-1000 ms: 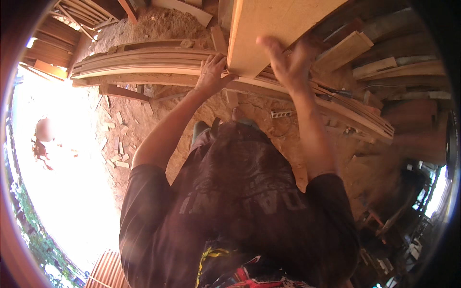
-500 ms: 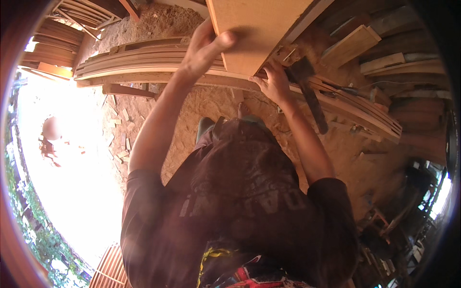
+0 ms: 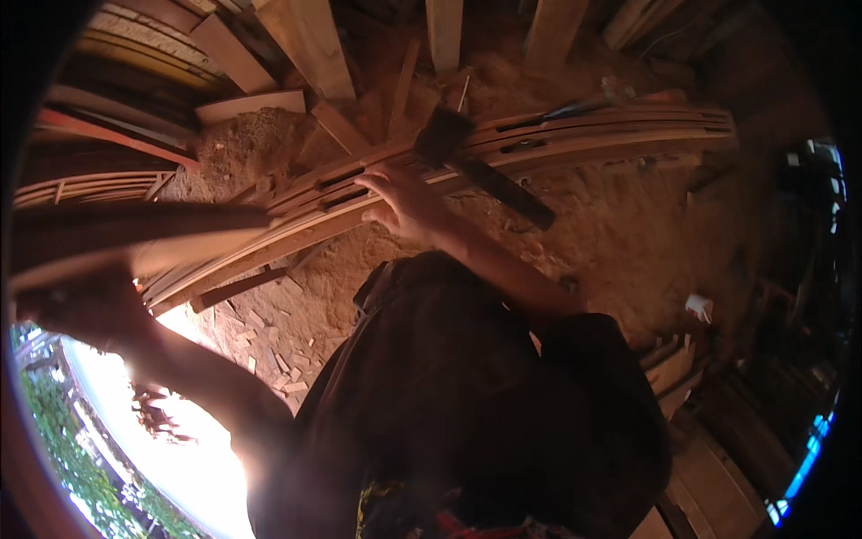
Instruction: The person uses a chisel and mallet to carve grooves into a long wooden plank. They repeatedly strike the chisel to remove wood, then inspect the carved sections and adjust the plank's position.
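Observation:
My left hand, dark and blurred at the far left, grips a wooden board from its near side. The board is tilted and smeared by motion, and my fingers show only in part. My right hand is at the long stack of wooden strips, fingers apart, holding nothing. Its fingertips reach the near strips, which have dark slots cut in them. Just right of that hand, a dark mallet lies across the strips, its handle hanging over the near edge.
Beyond the strips, several planks lean or lie on the sandy ground. Wood offcuts litter the floor below the stack. A small white object stands at the right. Bright daylight comes in at lower left.
My left hand has swung the board from above the stack to the far left. My right hand has let go of the board and stays at the strips. The view has turned.

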Motion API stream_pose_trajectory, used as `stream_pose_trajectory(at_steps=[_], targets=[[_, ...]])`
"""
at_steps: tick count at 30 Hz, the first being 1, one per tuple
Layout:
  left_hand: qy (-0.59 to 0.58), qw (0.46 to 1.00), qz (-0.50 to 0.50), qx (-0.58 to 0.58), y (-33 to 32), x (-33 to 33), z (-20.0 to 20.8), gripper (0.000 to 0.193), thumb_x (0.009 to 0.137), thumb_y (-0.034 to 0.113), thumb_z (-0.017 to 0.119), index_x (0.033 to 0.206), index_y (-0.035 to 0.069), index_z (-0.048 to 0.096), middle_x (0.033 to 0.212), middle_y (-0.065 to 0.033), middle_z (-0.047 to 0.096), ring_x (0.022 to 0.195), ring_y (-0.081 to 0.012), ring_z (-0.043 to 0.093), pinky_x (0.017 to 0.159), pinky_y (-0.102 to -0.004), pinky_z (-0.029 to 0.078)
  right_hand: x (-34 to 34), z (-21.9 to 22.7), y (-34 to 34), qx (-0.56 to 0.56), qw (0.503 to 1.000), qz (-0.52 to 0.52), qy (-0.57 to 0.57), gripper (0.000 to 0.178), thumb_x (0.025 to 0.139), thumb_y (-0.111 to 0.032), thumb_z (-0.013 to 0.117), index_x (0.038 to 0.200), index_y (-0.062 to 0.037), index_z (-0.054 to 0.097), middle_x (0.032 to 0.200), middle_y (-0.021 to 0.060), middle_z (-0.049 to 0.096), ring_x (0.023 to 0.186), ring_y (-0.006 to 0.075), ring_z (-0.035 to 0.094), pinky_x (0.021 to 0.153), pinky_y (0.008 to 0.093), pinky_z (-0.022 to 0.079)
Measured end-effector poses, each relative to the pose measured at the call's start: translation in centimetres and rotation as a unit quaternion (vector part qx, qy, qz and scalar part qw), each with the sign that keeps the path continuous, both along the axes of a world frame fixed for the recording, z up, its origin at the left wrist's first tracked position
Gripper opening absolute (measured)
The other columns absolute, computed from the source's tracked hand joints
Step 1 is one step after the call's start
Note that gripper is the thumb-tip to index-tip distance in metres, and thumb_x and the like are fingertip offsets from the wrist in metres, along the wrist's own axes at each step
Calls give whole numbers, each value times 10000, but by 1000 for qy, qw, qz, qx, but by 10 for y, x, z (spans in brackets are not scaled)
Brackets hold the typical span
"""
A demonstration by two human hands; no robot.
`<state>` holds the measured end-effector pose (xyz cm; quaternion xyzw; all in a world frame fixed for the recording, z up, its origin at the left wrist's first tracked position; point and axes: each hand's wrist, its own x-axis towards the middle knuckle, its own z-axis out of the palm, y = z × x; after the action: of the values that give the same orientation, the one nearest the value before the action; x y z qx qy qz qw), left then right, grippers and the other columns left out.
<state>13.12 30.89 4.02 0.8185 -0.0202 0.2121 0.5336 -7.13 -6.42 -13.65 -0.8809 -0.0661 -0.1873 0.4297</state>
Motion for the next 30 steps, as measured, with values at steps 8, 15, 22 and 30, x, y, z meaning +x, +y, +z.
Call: stream_pose_trajectory(at_steps=[8, 15, 22, 30], targets=[[108, 913, 124, 372, 88, -30, -31, 478, 1082, 288, 599, 1455, -10, 582, 1117, -231, 741, 1046, -296, 738, 873, -440, 598, -72, 74, -57, 148, 976, -113, 115, 209, 982, -133, 785, 1175, -55, 768, 995, 116, 767, 867, 197, 745, 732, 333, 571], [427, 892, 145, 22, 43, -118, -127, 627, 1069, 510, 633, 1283, -76, 702, 980, -95, 731, 824, -159, 657, 744, -322, 542, -61, 119, -85, 95, 981, -62, 158, 142, 990, -104, 786, 1123, -55, 792, 970, 65, 781, 845, 143, 716, 708, 311, 541], [452, 879, 148, -25, 53, -138, -141, 693, 1059, 601, 635, 1051, -78, 773, 838, -28, 692, 731, -77, 587, 654, -282, 486, -21, 96, -52, 134, 960, -57, 237, 158, 1007, -137, 772, 1130, -38, 784, 999, 75, 791, 894, 147, 735, 780, 296, 564], [421, 894, 119, 94, 152, -94, -163, 682, 1084, 591, 587, 1200, -62, 745, 970, -130, 736, 901, -177, 674, 793, -345, 541, 172, 13, 79, -7, 962, 198, 185, 231, 1039, -151, 713, 1231, -39, 774, 1010, 113, 781, 962, 245, 762, 861, 364, 588]])
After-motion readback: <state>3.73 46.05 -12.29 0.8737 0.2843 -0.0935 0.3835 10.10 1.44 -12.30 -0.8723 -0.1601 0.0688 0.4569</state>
